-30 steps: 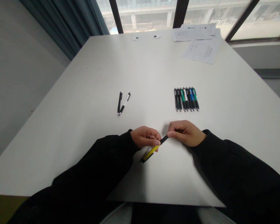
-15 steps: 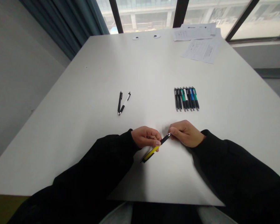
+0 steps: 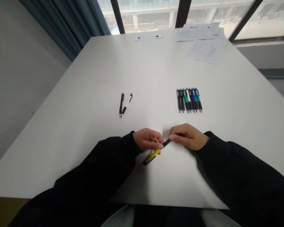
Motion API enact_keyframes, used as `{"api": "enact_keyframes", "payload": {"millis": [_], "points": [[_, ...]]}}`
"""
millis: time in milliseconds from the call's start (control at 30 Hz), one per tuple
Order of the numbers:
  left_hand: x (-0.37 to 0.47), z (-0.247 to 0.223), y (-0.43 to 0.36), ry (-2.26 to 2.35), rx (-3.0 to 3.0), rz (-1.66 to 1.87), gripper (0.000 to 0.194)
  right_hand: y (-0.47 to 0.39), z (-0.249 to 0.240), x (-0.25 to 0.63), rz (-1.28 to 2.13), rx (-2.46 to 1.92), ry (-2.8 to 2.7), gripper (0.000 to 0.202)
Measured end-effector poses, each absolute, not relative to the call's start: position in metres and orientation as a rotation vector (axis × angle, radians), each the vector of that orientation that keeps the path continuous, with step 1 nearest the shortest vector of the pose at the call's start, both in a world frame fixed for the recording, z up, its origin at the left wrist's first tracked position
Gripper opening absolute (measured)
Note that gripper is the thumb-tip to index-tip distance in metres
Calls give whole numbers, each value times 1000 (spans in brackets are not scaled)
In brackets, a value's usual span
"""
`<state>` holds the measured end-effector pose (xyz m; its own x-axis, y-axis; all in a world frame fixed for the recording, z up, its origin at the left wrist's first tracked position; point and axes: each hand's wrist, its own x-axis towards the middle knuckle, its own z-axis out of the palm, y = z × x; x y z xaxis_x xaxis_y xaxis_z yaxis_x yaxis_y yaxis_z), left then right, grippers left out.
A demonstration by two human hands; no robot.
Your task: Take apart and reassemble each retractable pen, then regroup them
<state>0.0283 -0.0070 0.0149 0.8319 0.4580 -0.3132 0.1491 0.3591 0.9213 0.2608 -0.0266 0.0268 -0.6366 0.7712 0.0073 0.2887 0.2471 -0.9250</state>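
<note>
A yellow and black pen (image 3: 153, 155) slants between my hands over the near part of the table. My left hand (image 3: 148, 139) pinches it around the middle, where the yellow barrel meets the black grip. With thumb and fingers closed, my right hand (image 3: 186, 136) holds the tip end, which its fingertips cover. Beyond my left hand lie a black pen (image 3: 121, 104) and a white pen with a black grip (image 3: 127, 104), their tips close together. Past my right hand, several pens (image 3: 188, 100) in black, green, white and blue lie side by side in a row.
The white table (image 3: 90, 91) reaches to the window. Printed papers (image 3: 203, 50) lie at its far right corner. Two small white oval pieces with dark spots (image 3: 159, 37) are by the back edge. A blue-grey curtain (image 3: 68, 25) hangs at the far left.
My right hand has shifted slightly left and closed over the pen's silver tip, which showed before. My left hand and the pens on the table stay put.
</note>
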Motion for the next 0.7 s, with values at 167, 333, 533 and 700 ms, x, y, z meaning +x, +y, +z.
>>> {"api": "enact_keyframes", "payload": {"millis": [167,333,533,700], "points": [[28,11,-4,559,1233,203,35,-27,26,260,1311,-986,-2098,48],[27,11,-5,535,1240,183,32,-28,28,258,1277,-996,-2150,42],[28,13,-5,548,1200,227,34,-29,23,258,1381,-1006,-1990,38],[35,8,3,639,1033,602,42,-38,18,250,1696,-873,-1696,41]]}}
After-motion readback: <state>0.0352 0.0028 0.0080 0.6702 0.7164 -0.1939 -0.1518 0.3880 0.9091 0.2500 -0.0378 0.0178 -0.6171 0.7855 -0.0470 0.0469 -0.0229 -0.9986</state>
